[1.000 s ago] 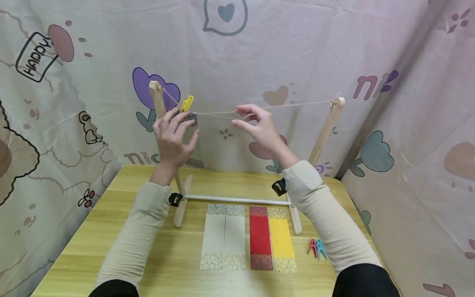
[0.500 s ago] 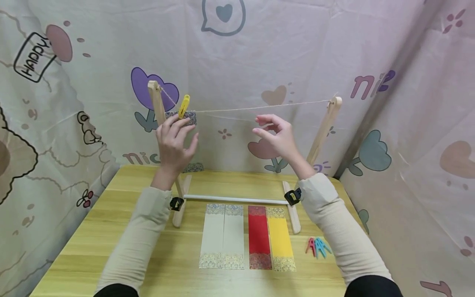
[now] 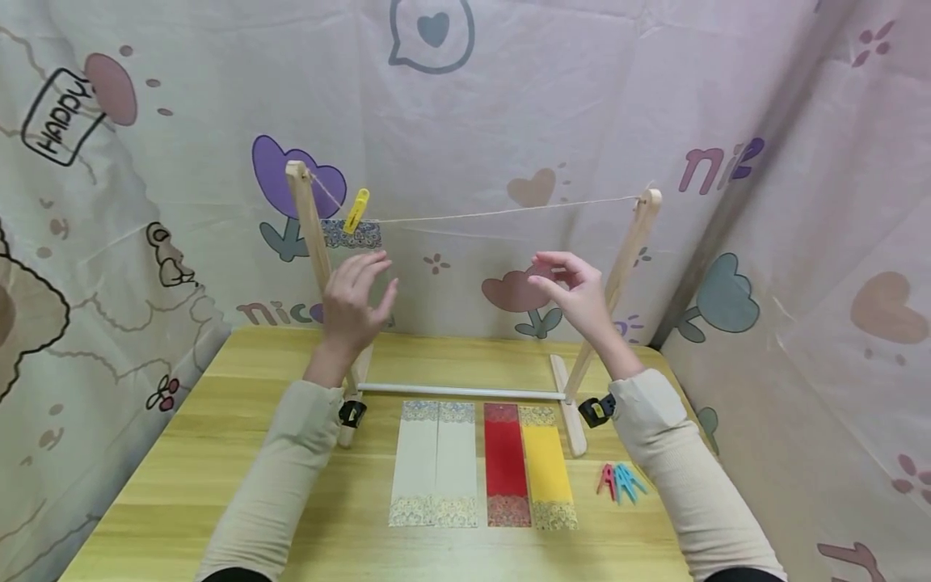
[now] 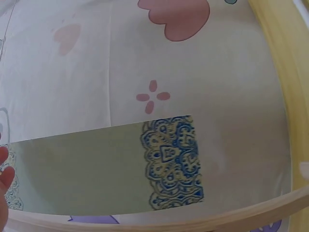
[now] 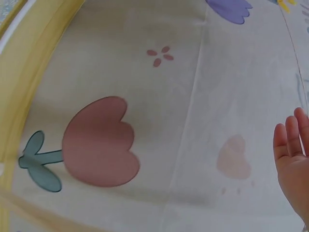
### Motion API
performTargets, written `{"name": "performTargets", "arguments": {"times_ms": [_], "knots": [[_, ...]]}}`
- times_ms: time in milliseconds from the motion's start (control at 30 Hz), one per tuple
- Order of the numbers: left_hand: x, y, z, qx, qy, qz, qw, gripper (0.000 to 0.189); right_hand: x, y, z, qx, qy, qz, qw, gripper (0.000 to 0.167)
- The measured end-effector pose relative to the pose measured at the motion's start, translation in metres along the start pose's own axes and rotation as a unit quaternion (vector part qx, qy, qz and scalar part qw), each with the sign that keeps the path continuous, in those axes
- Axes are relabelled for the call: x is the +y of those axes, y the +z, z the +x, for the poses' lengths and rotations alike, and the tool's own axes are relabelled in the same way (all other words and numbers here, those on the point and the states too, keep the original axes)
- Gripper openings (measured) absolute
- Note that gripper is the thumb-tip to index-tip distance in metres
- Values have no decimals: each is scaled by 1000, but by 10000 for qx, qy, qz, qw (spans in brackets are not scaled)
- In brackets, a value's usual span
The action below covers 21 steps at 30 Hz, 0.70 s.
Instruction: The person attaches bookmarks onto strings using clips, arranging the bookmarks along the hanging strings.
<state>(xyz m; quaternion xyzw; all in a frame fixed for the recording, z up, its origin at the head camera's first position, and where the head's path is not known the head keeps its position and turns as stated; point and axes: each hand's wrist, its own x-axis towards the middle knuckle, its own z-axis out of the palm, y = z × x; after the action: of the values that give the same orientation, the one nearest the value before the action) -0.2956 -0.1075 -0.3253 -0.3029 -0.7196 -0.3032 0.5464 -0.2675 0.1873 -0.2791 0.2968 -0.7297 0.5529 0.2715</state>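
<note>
Yellow clothespin (image 3: 356,212) pinning pale strip (image 3: 368,237) to string (image 3: 502,212). Left hand (image 3: 356,299) hovering before strip, fingers loosely spread; right hand (image 3: 580,297) hanging below string, thumb apart; both holding nothing. Probably best backing off gently, not jolting string.

Pale strip (image 4: 87,169), ornate blue-patterned ends, hanging from string (image 3: 502,212) by tilted yellow clip (image 3: 356,212).

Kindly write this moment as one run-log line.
left hand: empty, in front of hanging strip; right hand: empty; yellow clip: on string; table: white strips, red strip, yellow strip, red and blue clips
</note>
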Motion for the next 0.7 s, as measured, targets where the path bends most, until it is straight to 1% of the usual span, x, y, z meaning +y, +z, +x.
{"name": "performTargets", "arguments": {"times_ms": [133, 267, 367, 467, 600, 700], "knots": [[1, 3, -6, -76, -80, -106, 9999, 21, 5, -11, -9, 172, 58, 3, 9998, 27], [1, 3, -13, -367, -171, -50, 9992, 22, 1, -18, -17, 317, 131, -10, 9994, 26], [1, 2, -18, -632, -243, 15, 9977, 24, -5, -22, -23, 324, 207, -112, 9992, 26], [1, 3, -23, -831, -325, -34, 9960, 25, -9, -26, -30, 341, 334, -239, 9986, 26], [0, 5, -29, -940, -398, -137, 9947, 25, -7, -31, -40, 388, 481, -319, 9976, 26], [0, 7, -34, -939, -421, -157, 9946, 25, -2, -34, -47, 395, 620, -345, 9967, 27]]}}
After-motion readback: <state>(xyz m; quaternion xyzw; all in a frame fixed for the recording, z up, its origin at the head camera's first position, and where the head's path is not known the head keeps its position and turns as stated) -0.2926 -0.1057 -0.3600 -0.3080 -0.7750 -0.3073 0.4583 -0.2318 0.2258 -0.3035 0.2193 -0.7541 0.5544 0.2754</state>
